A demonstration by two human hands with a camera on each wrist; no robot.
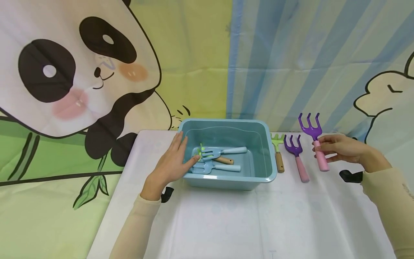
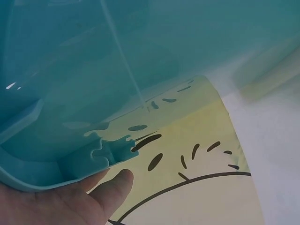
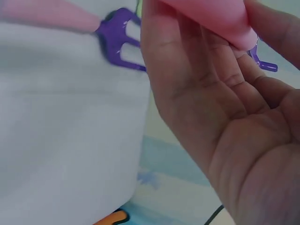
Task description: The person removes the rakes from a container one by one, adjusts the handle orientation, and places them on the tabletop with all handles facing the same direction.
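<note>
My right hand [image 1: 349, 149] pinches the pink handle of a purple three-pronged hand rake [image 1: 320, 153] between thumb and fingers. The rake's prongs point up and away; in the right wrist view its pink handle [image 3: 215, 18] lies across the fingers. A matching purple and pink hand rake [image 1: 303, 169] lies on the table just left of it. At the left rim of a blue plastic bin [image 1: 226, 182], my left hand [image 1: 169, 165] rests with fingers extended and thumb over the inside. Inside the bin lie two light blue hand forks [image 1: 226, 167] and a wooden-handled green tool [image 1: 224, 160].
A green hand rake with a wooden handle [image 1: 279, 162] lies against the bin's right side. The white table [image 1: 220, 223] ends at a printed cloth backdrop [image 1: 194, 64] behind the bin.
</note>
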